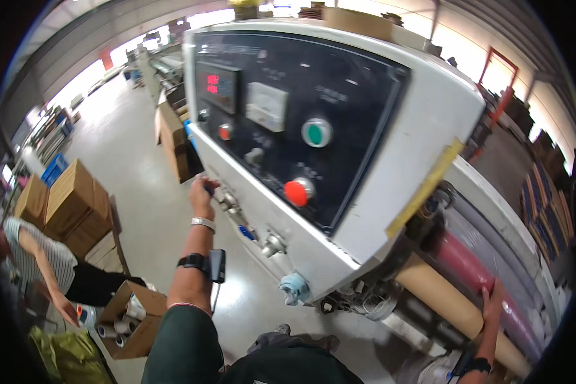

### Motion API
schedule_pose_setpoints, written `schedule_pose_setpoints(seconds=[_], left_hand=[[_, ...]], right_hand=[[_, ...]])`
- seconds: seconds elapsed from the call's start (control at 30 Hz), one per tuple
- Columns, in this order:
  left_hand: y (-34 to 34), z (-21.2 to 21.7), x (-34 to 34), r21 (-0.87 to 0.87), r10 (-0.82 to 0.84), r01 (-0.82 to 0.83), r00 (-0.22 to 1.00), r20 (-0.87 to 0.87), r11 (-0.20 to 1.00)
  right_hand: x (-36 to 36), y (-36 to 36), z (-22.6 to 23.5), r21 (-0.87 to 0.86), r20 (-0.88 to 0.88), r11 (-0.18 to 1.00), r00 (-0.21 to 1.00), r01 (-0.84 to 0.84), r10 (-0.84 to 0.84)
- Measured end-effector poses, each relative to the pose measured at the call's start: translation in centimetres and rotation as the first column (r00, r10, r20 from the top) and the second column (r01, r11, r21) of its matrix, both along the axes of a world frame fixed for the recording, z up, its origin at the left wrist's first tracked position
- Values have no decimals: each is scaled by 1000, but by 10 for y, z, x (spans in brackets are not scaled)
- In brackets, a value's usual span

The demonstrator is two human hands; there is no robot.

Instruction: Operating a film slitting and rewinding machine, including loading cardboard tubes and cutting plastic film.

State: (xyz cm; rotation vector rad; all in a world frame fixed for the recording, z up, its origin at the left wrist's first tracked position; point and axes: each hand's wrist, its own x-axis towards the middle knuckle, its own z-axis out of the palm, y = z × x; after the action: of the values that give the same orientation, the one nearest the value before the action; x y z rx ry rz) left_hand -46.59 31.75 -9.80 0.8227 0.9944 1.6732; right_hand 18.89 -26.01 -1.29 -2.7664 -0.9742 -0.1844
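My left hand [201,197] is at the lower front edge of a white machine cabinet [422,121]. Its fingers are closed around something small and dark, mostly hidden by the hand. Beside it along that edge sit a metal fitting [229,202], a blue-handled valve [246,232] and a round metal knob [273,244]. Off to the right, my right hand [491,306] rests with fingers stretched out on a pinkish-red roll [462,259]. A tan roll [438,291] lies alongside, nearer to me.
The dark control panel [358,160] carries a green button [317,133], a red button [297,192] and a lit display [212,83]. A light-blue cloth [294,288] hangs below. At left, a person [41,262] reaches toward an open carton [148,320] of rolls, near stacked cartons [70,198].
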Motion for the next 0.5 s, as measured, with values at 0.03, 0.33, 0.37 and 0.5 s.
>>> schedule_pose_setpoints(seconds=[0.03,0.33,0.37,0.5], left_hand=[[-17,11,13,44,8,-10,999,44,999],[-135,1,23,349,230,50,663,-712,936],[-136,10,21,277,157,65,692,-704,959],[-129,56,15,499,283,56,766,-577,865]], right_hand=[[-1,1,0,1,5,1000,1000,-31,31],[-6,13,1,-70,5,997,1000,-24,24],[-2,12,-6,-72,7,997,999,-33,33],[-7,20,-6,-74,-15,996,999,-41,40]])
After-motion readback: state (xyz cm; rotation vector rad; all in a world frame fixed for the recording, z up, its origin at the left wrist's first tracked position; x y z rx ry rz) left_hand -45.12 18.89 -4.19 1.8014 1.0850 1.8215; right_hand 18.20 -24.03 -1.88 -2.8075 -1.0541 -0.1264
